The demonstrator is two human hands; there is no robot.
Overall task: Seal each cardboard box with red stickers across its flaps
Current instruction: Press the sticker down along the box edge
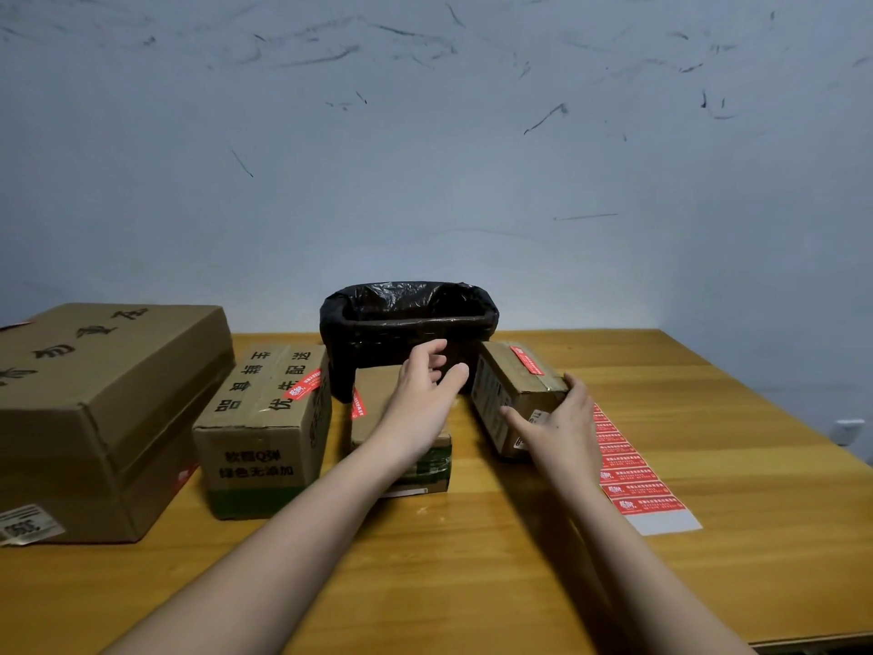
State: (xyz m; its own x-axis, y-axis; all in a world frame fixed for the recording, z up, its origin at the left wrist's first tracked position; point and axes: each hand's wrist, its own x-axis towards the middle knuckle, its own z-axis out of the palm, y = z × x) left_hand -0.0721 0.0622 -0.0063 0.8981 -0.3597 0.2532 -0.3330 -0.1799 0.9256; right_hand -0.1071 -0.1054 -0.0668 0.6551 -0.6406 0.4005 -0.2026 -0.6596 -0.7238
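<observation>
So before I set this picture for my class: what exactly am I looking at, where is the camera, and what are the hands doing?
There is no machine here. A person wears a camera on the head, so you look forward and down along both bare arms. On the yellow wooden table lie four brown cardboard boxes, at least three carrying red stickers, a small bin lined with a black plastic bag, and a strip of red stickers on white backing paper. The right hand rests its fingers on the tilted small cardboard box, which already has a red sticker on top. The left hand hangs open above the low middle cardboard box, with no grip on anything.
</observation>
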